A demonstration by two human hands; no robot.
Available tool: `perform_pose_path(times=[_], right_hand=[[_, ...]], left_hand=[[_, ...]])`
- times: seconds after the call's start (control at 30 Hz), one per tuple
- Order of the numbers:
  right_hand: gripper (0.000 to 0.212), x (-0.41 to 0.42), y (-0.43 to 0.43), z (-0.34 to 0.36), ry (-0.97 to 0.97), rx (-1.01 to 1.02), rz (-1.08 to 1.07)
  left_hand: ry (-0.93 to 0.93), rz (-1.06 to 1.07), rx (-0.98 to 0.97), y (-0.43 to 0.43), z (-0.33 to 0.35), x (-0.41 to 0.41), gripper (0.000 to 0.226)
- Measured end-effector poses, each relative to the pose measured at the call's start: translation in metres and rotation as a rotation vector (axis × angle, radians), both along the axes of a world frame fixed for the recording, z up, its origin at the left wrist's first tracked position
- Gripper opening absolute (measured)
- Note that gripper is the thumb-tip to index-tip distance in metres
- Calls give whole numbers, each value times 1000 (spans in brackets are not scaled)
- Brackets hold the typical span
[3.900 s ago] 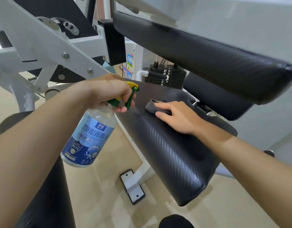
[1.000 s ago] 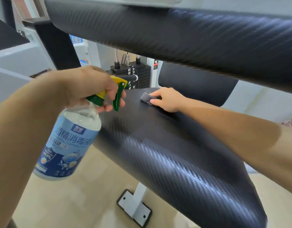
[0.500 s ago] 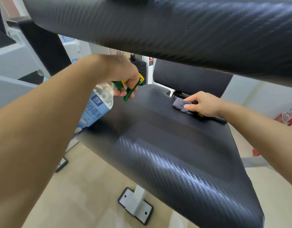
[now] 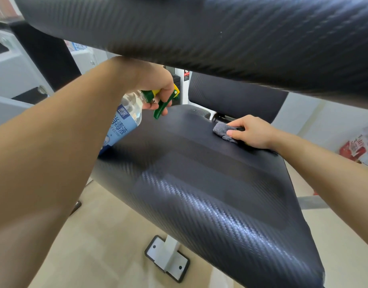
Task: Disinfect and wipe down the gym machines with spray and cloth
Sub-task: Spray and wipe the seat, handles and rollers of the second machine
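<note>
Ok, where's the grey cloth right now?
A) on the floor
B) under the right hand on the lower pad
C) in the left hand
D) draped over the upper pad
B: the right hand grips the grey cloth against the lower pad, near its far end.

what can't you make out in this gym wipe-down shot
Head view only:
- Lower part of the clear blue-labelled spray bottle: behind the left forearm.
- Much of the grey microfibre cloth: under the right hand.
- The red and white packaging: cut off by the right edge, blurred.
- The small red sticker: too small to read.
</note>
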State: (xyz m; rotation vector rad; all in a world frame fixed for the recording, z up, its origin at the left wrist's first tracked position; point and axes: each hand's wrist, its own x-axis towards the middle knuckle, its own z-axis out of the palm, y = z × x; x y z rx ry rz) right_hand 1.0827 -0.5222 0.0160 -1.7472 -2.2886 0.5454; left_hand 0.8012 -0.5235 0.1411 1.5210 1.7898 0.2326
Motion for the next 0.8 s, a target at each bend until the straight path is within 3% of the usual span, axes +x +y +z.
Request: perform_pose_path(times=[0.43, 0.8], right_hand=[[25, 0, -3, 1, 23, -12, 7], [23, 1, 0, 0, 2, -8, 14]], left_hand=[[65, -43, 9, 6, 2, -5, 21], [37, 126, 38, 7, 1, -8, 16]])
